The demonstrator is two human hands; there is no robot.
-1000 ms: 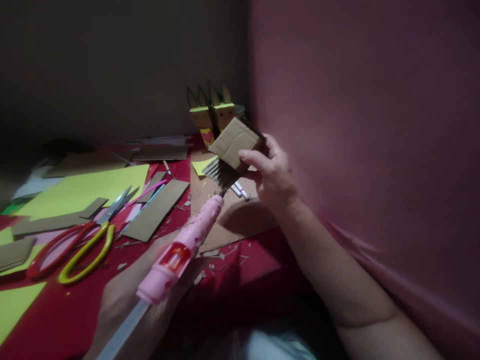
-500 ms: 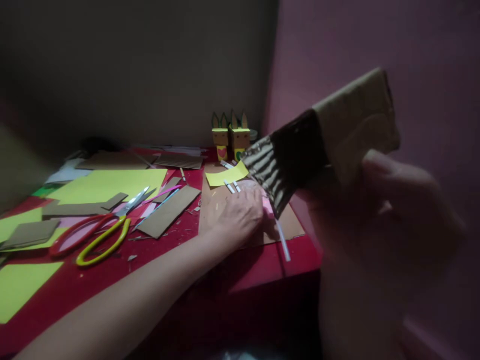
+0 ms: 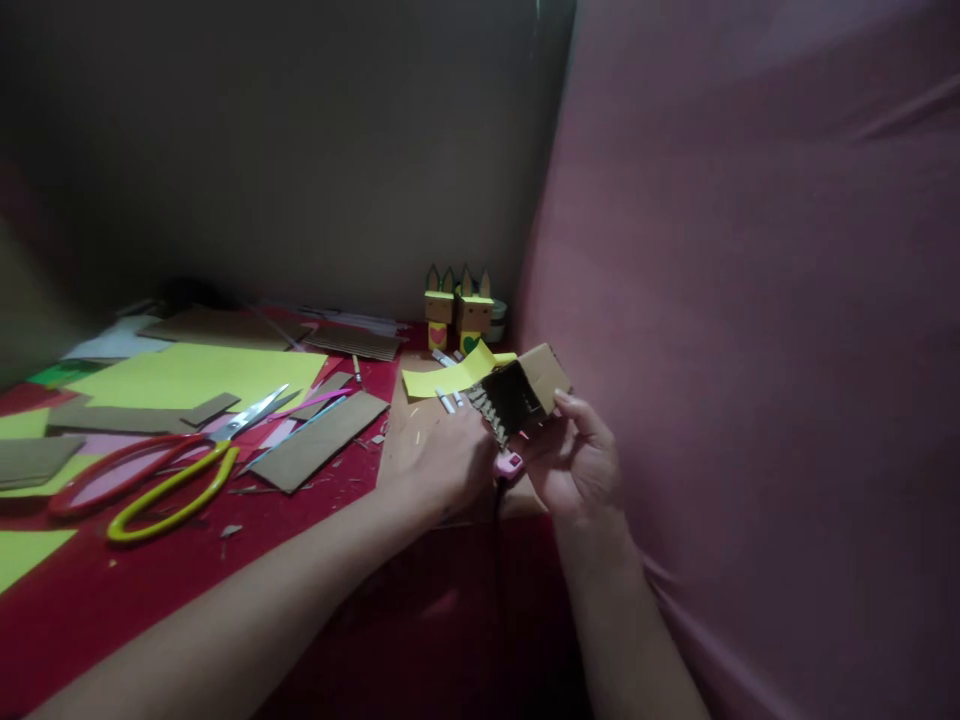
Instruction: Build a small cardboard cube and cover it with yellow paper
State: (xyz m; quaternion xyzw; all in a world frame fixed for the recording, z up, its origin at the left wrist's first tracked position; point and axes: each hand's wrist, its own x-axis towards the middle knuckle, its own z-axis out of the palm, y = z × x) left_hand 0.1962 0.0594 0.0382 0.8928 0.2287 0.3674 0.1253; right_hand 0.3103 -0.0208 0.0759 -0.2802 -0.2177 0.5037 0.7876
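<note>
My right hand [image 3: 581,470] holds a small folded cardboard piece [image 3: 541,375] with a dark corrugated inside, low over the table's right end by the pink wall. My left hand [image 3: 442,462] lies knuckles up just left of it, fingertips at the piece's corrugated edge. The pink tip of a glue gun [image 3: 511,465] pokes out between the two hands, and a dark cord [image 3: 496,540] hangs down from it. Most of the gun is hidden under my left hand, so its grip is unclear.
A brown cardboard sheet [image 3: 401,425] lies under the hands on the red table [image 3: 150,590]. Red and yellow scissors [image 3: 150,470], yellow paper [image 3: 187,372], cardboard strips [image 3: 319,440] and a yellow note [image 3: 442,378] lie to the left. Two small cardboard figures [image 3: 457,310] stand in the corner.
The glue gun was taken off the piece's edge and laid down. My right hand swung the piece up close to the camera, then lowered it. My left hand now meets it.
</note>
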